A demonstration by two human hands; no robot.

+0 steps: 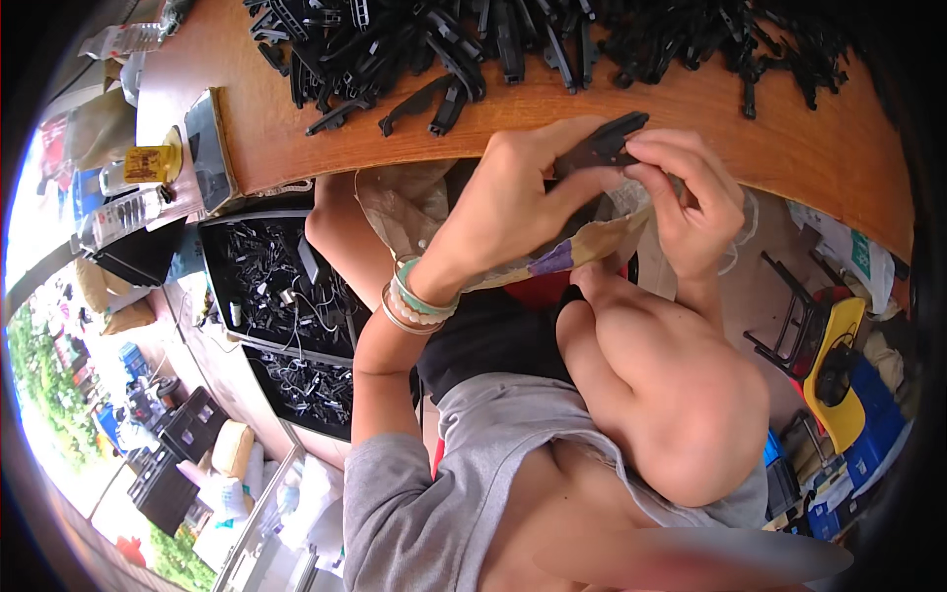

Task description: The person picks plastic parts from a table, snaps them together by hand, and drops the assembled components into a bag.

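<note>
A dark, elongated black plastic part [604,143] is held up just past the near edge of the wooden table. My left hand [518,192], with bracelets at the wrist, grips it between thumb and fingers. The fingertips of my right hand [693,192] are pinched together at the part's right end; whether something small is also between them I cannot make out. Below both hands, an open plastic bag [592,249] with a tan and purple edge spreads over my lap. What lies inside it is mostly hidden by my left hand.
On the wooden table [286,138], heaps of black plastic parts [395,54] lie along the far side. A yellow container [153,163] sits at its left end. Black trays [286,286] of small dark pieces stand lower left. A yellow stool [834,370] is at right.
</note>
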